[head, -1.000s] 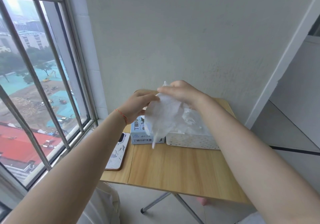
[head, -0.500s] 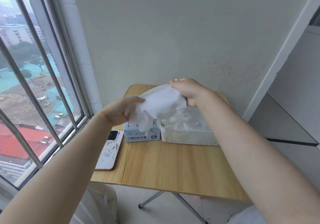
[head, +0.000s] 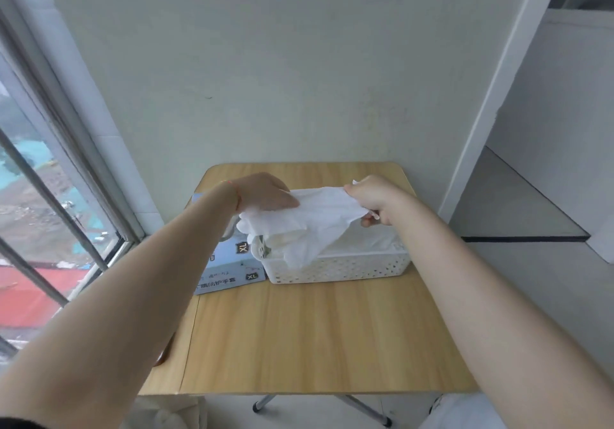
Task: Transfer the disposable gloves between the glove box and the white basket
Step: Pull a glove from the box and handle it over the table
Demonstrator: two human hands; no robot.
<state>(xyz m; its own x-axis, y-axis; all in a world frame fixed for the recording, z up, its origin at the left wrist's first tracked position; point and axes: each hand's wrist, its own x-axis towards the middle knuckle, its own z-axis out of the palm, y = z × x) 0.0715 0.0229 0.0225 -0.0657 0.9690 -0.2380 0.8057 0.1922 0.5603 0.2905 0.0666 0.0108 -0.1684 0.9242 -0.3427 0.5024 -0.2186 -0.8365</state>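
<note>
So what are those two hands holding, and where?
A white disposable glove: left hand grips its left edge, right hand its right end.

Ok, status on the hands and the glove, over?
Both hands, left and right, gripping one white glove, stretched above glove box and white basket. Nothing in the way.

- Two hands: the left hand (head: 265,192) and the right hand (head: 373,197).
- One glove box (head: 229,264), pale blue, marked XL.
- One white basket (head: 342,267).
- One stretched white glove (head: 319,216) held up; more lie in the basket, too bunched to count.
- One wooden tabletop (head: 315,335).
- One window (head: 40,229).
</note>
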